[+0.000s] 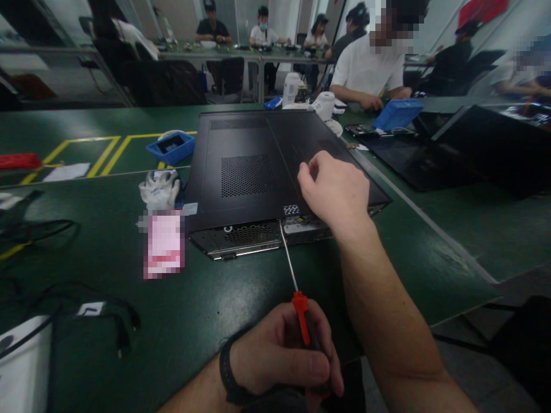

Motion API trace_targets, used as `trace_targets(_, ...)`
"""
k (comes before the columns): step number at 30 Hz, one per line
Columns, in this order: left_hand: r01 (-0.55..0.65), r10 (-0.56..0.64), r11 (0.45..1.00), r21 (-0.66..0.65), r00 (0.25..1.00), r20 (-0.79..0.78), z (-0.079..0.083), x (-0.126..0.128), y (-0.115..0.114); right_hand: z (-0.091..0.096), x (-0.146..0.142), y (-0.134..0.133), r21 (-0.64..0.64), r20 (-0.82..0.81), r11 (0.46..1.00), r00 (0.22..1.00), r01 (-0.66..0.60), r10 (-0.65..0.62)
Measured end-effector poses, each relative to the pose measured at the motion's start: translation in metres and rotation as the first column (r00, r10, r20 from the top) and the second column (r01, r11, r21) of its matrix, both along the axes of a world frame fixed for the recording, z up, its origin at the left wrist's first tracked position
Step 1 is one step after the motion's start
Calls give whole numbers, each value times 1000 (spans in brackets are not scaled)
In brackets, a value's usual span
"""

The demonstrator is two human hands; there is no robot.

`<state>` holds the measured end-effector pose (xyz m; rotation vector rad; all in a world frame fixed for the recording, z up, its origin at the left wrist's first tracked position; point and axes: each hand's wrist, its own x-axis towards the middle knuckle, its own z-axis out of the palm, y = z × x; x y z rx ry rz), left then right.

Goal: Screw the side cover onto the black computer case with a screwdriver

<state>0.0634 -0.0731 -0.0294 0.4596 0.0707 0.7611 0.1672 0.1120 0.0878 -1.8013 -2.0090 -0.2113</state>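
Observation:
A black computer case (249, 143) lies flat on the green table, its rear end towards me. My left hand (284, 350), with a dark band at the wrist, is closed around the handle of a red and black screwdriver (303, 321). The screwdriver's long shaft reaches the top edge of the rear end, and its tip seems to touch there beside a small patterned sticker (291, 210). On the right part of the top panel rests my right hand (333, 186), its fingers curled; whatever is under them is hidden.
Left of the case are a work glove (159, 189), a pink packet (166, 244), a blue tray (171, 148) and black cables (123, 327). White devices (325, 106) stand behind it. Dark panels (495, 149) lie to the right. A co-worker (370, 69) sits across the table.

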Motion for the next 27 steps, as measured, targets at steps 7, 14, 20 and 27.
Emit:
trace_targets(7, -1, -3, 1000, -31, 994, -105, 3, -5, -1, 1, -1, -1, -2, 6, 1000, 1000, 4, -4)
trace_targets(14, -20, 21, 999, 46, 1000, -8, -3, 0, 0, 2, -1, -1, -8, 8, 1000, 1000, 11, -11)
trace_targets(20, 16, -16, 1000, 17, 1000, -1, 1, -3, -1, 1, -1, -1, -12, 9, 1000, 1000, 12, -12)
trace_targets(27, -44, 44, 999, 18, 998, -45, 1, -4, -1, 1, -1, 0, -10, 2, 1000, 1000, 7, -7)
